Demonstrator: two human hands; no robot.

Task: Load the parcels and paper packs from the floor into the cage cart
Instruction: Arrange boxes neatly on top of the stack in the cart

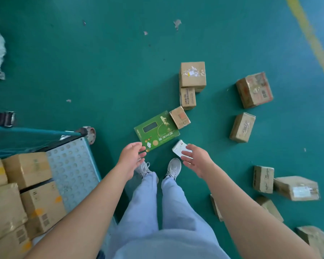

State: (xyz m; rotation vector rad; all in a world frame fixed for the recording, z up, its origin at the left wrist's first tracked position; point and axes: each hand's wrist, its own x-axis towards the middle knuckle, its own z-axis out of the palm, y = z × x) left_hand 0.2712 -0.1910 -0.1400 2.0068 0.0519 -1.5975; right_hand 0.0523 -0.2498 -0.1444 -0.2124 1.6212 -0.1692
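Note:
A flat green box [156,131] lies on the green floor just ahead of my feet, with a small white pack [179,147] to its right. My left hand [132,155] hovers open above the green box's near corner. My right hand [196,157] reaches out open over the white pack and holds nothing. Several brown parcels lie scattered ahead and to the right, among them a tall one [193,74] and a reddish-printed one [254,89]. The cage cart [73,165] stands at my left with several brown boxes [27,170] stacked inside.
A small brown box [179,117] rests on the green box's far corner. More parcels [295,187] lie at the right near my right arm. A cart wheel [90,134] sticks out by the cart's corner. A yellow floor line [312,38] runs at the far right.

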